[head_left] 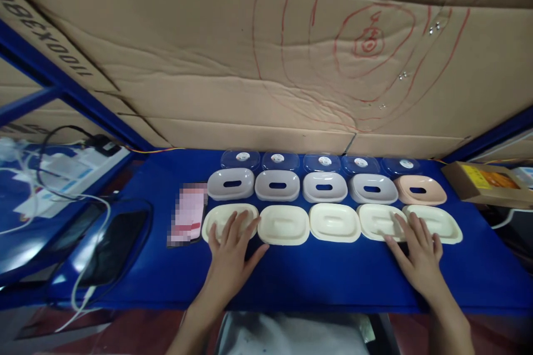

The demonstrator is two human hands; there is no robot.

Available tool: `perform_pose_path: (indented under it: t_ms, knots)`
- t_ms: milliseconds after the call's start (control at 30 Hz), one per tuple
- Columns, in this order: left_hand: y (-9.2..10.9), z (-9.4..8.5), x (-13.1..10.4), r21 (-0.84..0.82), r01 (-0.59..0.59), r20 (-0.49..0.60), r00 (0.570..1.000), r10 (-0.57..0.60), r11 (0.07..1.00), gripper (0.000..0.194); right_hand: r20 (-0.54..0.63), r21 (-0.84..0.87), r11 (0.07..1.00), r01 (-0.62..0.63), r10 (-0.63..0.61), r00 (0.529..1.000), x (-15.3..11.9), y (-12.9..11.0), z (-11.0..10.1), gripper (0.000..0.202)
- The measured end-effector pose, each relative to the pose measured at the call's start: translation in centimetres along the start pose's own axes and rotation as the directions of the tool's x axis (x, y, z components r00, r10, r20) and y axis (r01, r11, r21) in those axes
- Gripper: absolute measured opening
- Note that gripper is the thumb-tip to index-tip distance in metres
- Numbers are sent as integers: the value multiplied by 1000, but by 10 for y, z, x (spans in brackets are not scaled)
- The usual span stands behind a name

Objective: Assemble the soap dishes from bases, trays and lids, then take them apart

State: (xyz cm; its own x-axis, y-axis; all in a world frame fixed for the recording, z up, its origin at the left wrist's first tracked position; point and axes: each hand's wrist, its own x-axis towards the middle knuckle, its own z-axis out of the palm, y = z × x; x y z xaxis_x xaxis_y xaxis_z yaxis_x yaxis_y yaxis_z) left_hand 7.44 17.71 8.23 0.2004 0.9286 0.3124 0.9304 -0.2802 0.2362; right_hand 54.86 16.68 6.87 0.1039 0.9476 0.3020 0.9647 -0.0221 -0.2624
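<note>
A front row of several cream oval soap dish bases (283,226) lies on the blue table. My left hand (229,255) rests with fingers spread over the leftmost cream base (214,217), its thumb pointing right. At the other end, my right hand (418,258) has its fingers apart over the adjoining edges of the two rightmost bases, the inner one (375,216) and the end one (447,226). Behind them stand several grey slotted soap dish trays (277,195) and one peach slotted tray (435,192). Clear lids (287,162) with round stickers form the back row.
A pink-screened phone (189,208) lies left of the rows. Further left are a dark phone (112,247), white cables and a power strip (89,172). An open cardboard box (483,183) sits at the right. Cardboard (208,77) with red drawn rings walls off the back.
</note>
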Motion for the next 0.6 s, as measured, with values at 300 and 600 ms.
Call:
perform_pose_path:
  t_ms: [300, 600]
  knots:
    - [-13, -27, 28, -3, -79, -61, 995, 79, 997, 43, -351, 381, 863, 332, -197, 915, 29, -43, -36, 49]
    - [-45, -54, 120, 135, -131, -70, 987, 142, 982, 37, -121, 360, 468, 807, -835, 538, 84, -154, -24, 36]
